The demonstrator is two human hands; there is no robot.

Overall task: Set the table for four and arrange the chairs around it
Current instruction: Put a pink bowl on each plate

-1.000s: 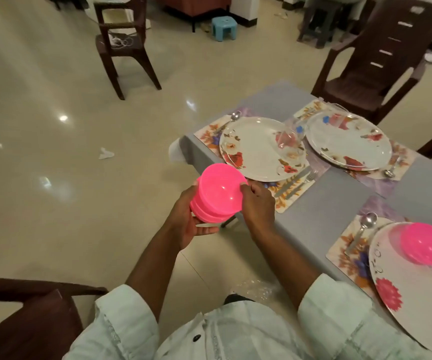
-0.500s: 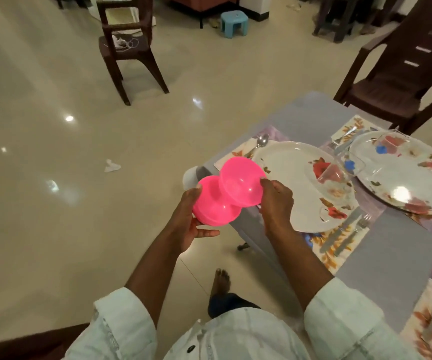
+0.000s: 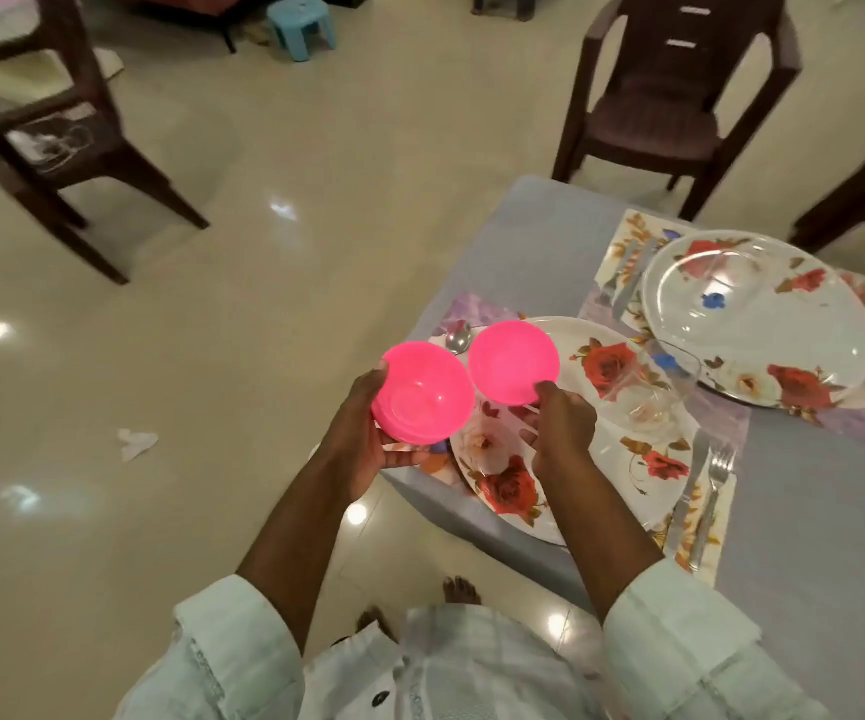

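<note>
One pink bowl is pinched at its near rim by the right hand and hangs over the left part of the near floral plate, while the left hand cups the remaining pink bowls just off the table's left edge, so we're in the bowl-per-setting step. The next move, I'd judge, calls for lowering that single bowl flat onto the plate, clear of the glass lying there. How many bowls remain nested is hard to tell, the far plate is hazed by glare, and the table's right side is cut off
</note>
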